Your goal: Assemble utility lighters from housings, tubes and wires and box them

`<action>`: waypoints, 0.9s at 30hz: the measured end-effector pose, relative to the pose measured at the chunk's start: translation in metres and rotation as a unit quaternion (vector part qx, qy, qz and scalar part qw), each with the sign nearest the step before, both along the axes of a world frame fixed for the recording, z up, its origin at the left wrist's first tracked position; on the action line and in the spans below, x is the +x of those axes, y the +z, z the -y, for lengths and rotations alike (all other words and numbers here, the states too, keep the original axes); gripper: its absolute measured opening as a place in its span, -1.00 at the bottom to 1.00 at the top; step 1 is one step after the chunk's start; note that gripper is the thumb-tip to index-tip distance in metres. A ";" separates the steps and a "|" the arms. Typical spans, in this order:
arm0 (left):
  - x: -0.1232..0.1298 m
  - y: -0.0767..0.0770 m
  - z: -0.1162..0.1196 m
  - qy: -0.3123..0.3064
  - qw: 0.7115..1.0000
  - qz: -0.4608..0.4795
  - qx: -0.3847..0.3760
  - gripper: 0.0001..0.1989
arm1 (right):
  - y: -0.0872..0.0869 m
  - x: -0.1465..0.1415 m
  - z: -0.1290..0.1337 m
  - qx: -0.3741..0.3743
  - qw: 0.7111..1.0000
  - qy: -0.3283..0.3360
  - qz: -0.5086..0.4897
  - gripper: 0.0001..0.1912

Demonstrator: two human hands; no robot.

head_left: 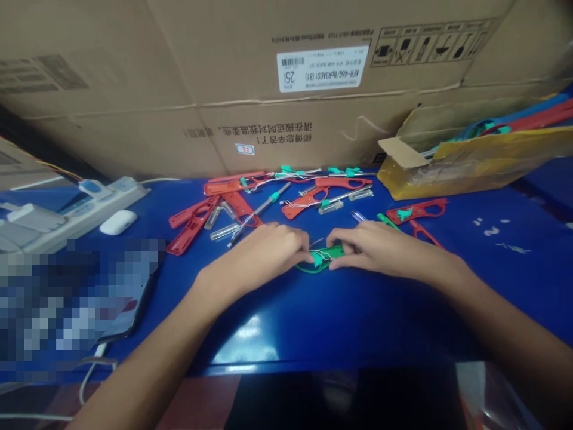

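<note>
A green lighter-casing half (335, 252) is on the blue table in front of me, with white wires running across it. My left hand (277, 246) is closed at its left part, fingertips at a small teal trigger piece (318, 258). My right hand (364, 243) pinches the right end of the casing between thumb and fingers. A thin metal rod (317, 242) shows between the hands. Beyond them lie red casing halves (299, 209), clear fuel tanks (330, 207) and metal tubes with teal parts (262, 206).
Behind stands a large cardboard sheet (179, 137). An open carton (465, 170) with red and blue parts is at the back right. At left are a power strip (89, 206), a white earbud case (118, 222) and a partly blurred-out device (134, 298) with a cable.
</note>
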State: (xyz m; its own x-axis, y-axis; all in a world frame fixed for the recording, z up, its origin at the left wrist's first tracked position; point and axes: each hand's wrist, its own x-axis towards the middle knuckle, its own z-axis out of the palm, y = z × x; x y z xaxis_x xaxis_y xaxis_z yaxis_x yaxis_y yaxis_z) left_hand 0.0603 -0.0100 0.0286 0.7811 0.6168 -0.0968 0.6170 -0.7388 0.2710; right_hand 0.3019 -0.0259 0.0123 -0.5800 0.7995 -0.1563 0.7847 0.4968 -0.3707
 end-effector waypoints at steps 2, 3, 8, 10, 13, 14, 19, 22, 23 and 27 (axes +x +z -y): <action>0.001 0.001 0.000 -0.002 1.000 0.006 -0.006 -0.81 | -0.002 0.001 0.000 0.008 1.000 0.003 0.004 -0.65; 0.001 0.001 -0.001 0.000 1.000 0.004 -0.006 -0.82 | -0.003 0.001 0.000 0.011 1.000 0.004 0.007 -0.65; 0.003 0.001 0.001 0.002 0.999 -0.035 0.024 -0.81 | -0.003 0.000 -0.001 0.007 1.000 0.007 0.001 -0.68; 0.006 0.001 0.002 0.005 0.997 -0.057 0.046 -0.78 | -0.002 0.000 -0.001 0.009 1.000 0.006 -0.001 -0.67; 0.008 0.000 0.003 0.012 0.995 -0.069 0.074 -0.77 | -0.001 0.000 0.000 0.009 1.000 -0.002 0.012 -0.66; 0.007 -0.001 0.003 0.012 0.995 -0.062 0.078 -0.77 | -0.001 0.000 0.000 0.009 1.000 -0.004 0.017 -0.65; 0.003 -0.010 -0.005 -0.006 0.998 -0.005 0.069 -0.80 | 0.001 0.001 0.001 0.001 0.999 -0.012 0.034 -0.63; 0.001 -0.015 -0.009 -0.017 0.998 0.019 0.063 -0.85 | 0.004 -0.001 0.001 -0.014 0.998 -0.020 0.051 -0.62; 0.001 -0.016 -0.010 -0.022 0.997 0.025 0.067 -0.87 | 0.005 -0.002 0.001 -0.018 0.998 -0.022 0.056 -0.62; 0.004 -0.018 -0.010 -0.033 0.992 0.027 0.115 -0.87 | 0.006 -0.004 0.000 -0.018 0.998 -0.029 0.059 -0.63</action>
